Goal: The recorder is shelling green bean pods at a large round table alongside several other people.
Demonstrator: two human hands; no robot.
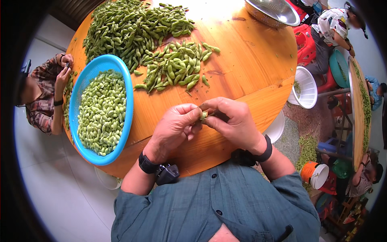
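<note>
My left hand (174,124) and my right hand (234,122) meet over the near part of the wooden table. Between their fingertips they pinch a small green soybean pod (204,115), mostly covered by the fingers. Thumb and forefinger of each hand press on it. Left of my hands stands a blue plastic basket (130,107), filled with shelled pale green beans (101,113). Beyond my hands lies a small pile of whole pods (177,66), which joins a much larger heap of pods (125,30) at the far left.
A metal colander (274,14) rests at the table's far right edge. Across on the left, a person in a plaid shirt (46,86) handles something small. On the floor at right are a white basket (308,86) and an orange-white bucket (314,174). Others sit at another table (356,121).
</note>
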